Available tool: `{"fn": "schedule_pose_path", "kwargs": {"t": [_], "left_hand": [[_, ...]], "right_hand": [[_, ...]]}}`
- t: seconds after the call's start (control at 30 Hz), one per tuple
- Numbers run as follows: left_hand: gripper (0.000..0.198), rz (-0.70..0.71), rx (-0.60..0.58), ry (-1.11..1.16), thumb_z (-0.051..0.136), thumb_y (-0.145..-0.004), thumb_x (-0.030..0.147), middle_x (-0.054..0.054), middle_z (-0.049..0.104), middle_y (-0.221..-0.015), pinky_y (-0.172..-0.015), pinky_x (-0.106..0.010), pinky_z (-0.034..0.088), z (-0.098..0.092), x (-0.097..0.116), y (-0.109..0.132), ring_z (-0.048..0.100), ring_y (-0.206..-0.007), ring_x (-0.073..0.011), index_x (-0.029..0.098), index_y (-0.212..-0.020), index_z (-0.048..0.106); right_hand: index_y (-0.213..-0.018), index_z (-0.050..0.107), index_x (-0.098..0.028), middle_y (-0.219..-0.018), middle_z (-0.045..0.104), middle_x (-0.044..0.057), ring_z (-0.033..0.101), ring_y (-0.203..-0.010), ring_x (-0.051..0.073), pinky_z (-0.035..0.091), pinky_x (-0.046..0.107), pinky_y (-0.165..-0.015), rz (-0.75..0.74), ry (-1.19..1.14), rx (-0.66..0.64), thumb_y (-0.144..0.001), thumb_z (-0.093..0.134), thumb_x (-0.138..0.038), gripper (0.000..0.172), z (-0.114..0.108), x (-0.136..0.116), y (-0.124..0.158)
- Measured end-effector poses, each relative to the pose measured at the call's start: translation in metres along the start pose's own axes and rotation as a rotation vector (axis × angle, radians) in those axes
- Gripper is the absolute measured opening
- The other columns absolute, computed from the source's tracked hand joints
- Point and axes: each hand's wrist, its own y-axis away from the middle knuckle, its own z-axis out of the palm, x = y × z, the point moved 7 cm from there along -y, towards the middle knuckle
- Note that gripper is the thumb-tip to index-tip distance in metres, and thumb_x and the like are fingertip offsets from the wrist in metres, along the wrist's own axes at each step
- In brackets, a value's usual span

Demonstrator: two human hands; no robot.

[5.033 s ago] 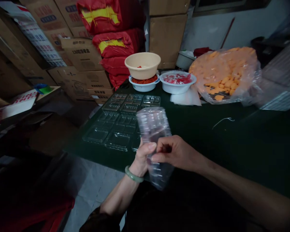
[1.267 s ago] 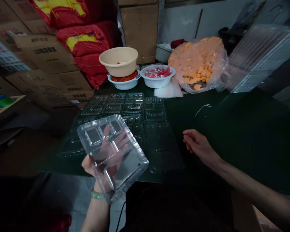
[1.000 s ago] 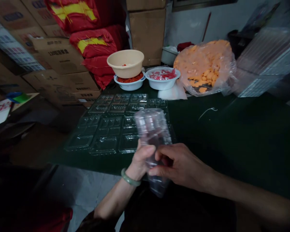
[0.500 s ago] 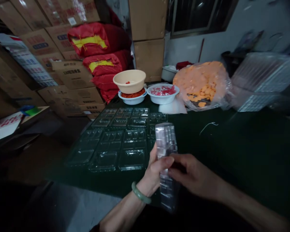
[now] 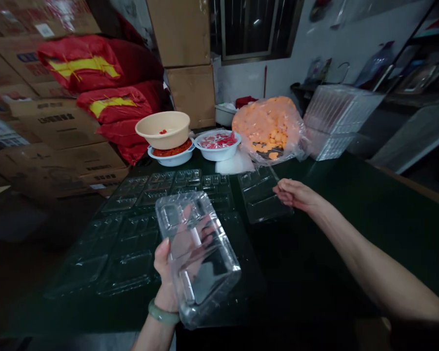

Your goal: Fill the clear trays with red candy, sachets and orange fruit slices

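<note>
From my remote station I counted two bare hands, both grasping. The left hand (image 5: 165,280), at 7 o'clock and wearing one pale green bangle (image 5: 163,313), held a clear compartment tray (image 5: 205,278), thumb at its left edge, fingers spread behind and visible through the plastic. Whether this was one tray or several nested, I could not tell. The right hand (image 5: 296,193), at 4 o'clock, pinched a second clear tray (image 5: 261,200) by its right edge; I could not tell whether that tray touched the dark green table (image 5: 332,239).

Toward 9 o'clock lay a far row of four trays (image 5: 154,189); at 8 o'clock I saw at least two nearer trays (image 5: 129,263). I counted three basins: a cream basin (image 5: 163,127) at 10, above a white basin (image 5: 171,160) of orange-red food, and another white basin (image 5: 218,153) of red pieces at 12. One large bag of orange pieces (image 5: 267,122) sat at 1, one stack of clear containers (image 5: 336,124) at 2, three red sacks (image 5: 131,78) at 10.

The left hand's tray was just below centre, tilted up to face me, its long axis running from 11 to 5 o'clock. Its small compartments pointed to 11, its large one to 5. The right hand's tray ran the same way.
</note>
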Motion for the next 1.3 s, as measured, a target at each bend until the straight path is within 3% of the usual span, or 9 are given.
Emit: {"fn": "schedule_pose_path", "kwargs": {"t": [0.13,0.3,0.47,0.6,0.67,0.73,0.83,0.97,1.3], "left_hand": [[0.081,-0.027,-0.021,-0.007,0.047,-0.065,0.057,-0.016,0.045,-0.127,-0.1,-0.055,0.024,0.007,-0.005,0.001,0.043,-0.116,-0.0357,0.023,-0.135,0.024],[0.086,-0.032,-0.008,-0.051,0.049,-0.063,0.058,-0.016,0.049,-0.123,-0.099,-0.057,0.022,0.008,-0.007,-0.003,0.044,-0.114,-0.0366,0.024,-0.137,0.021],[0.086,-0.085,-0.019,-0.024,0.051,-0.061,0.057,-0.015,0.053,-0.118,-0.097,-0.055,0.027,0.012,-0.013,-0.008,0.048,-0.111,-0.0363,0.024,-0.136,0.023],[0.075,-0.037,0.0,-0.035,0.054,-0.065,0.05,-0.013,0.055,-0.117,-0.09,-0.046,0.039,0.021,-0.02,-0.009,0.053,-0.104,-0.0312,0.023,-0.132,0.034],[0.065,0.01,0.025,-0.047,0.057,-0.067,0.043,-0.01,0.058,-0.111,-0.083,-0.041,0.044,0.027,-0.027,-0.007,0.057,-0.095,-0.0266,0.023,-0.126,0.042],[0.055,0.033,0.045,-0.065,0.062,-0.065,0.035,-0.007,0.062,-0.1,-0.076,-0.036,0.047,0.032,-0.038,-0.004,0.06,-0.084,-0.0219,0.023,-0.117,0.05],[0.038,0.009,0.055,-0.08,0.064,-0.062,0.03,-0.003,0.064,-0.082,-0.07,-0.032,0.049,0.041,-0.057,0.0,0.061,-0.073,-0.0184,0.02,-0.099,0.06],[0.024,-0.044,0.016,-0.071,0.063,-0.063,0.03,-0.004,0.064,-0.072,-0.065,-0.031,0.05,0.051,-0.072,0.002,0.062,-0.066,-0.0183,0.016,-0.082,0.064],[0.037,-0.161,-0.131,-0.179,0.057,-0.067,0.045,-0.003,0.051,-0.034,-0.046,-0.031,0.05,0.062,-0.08,0.002,0.057,-0.039,-0.0194,0.014,-0.047,0.056]], "right_hand": [[-0.063,0.037,-0.017,-0.06,0.049,-0.002,0.033,-0.04,0.003,0.021,0.017,-0.038,0.131,0.047,0.131,-0.077,0.057,-0.021,0.024,-0.018,0.045,-0.044],[-0.063,0.04,-0.015,-0.051,0.044,-0.006,0.037,-0.037,0.004,0.023,0.016,-0.035,0.25,0.219,0.243,-0.082,0.053,-0.018,0.023,-0.017,0.058,-0.068],[-0.062,0.046,-0.014,-0.052,0.048,-0.002,0.042,-0.041,0.007,0.03,0.019,-0.04,0.215,0.398,0.396,-0.077,0.056,-0.012,0.018,-0.018,0.032,-0.061],[-0.074,0.051,-0.015,-0.063,0.051,-0.002,0.046,-0.052,0.008,0.035,0.02,-0.05,-0.03,0.451,0.491,-0.077,0.053,-0.01,0.006,0.016,-0.009,-0.006],[-0.071,0.053,-0.016,-0.061,0.051,-0.003,0.046,-0.053,0.007,0.036,0.019,-0.05,-0.171,0.444,0.344,-0.081,0.052,-0.02,0.01,0.06,-0.024,0.035],[-0.066,0.055,-0.014,-0.061,0.052,-0.002,0.046,-0.054,0.008,0.036,0.019,-0.051,-0.383,0.416,-0.19,-0.08,0.054,-0.027,0.019,0.13,-0.034,0.081],[-0.058,0.052,-0.013,-0.054,0.046,-0.005,0.039,-0.049,0.005,0.031,0.017,-0.046,-0.362,0.365,-0.483,-0.07,0.068,-0.028,0.025,0.176,-0.029,0.126],[-0.062,0.053,-0.012,-0.053,0.045,-0.007,0.039,-0.045,0.003,0.03,0.014,-0.042,-0.241,0.174,-0.598,-0.071,0.068,-0.029,0.024,0.175,-0.017,0.125],[-0.072,0.057,-0.012,-0.055,0.049,-0.006,0.041,-0.038,0.001,0.032,0.012,-0.036,-0.155,0.072,-0.699,-0.082,0.057,-0.028,0.019,0.169,-0.014,0.122]]}}
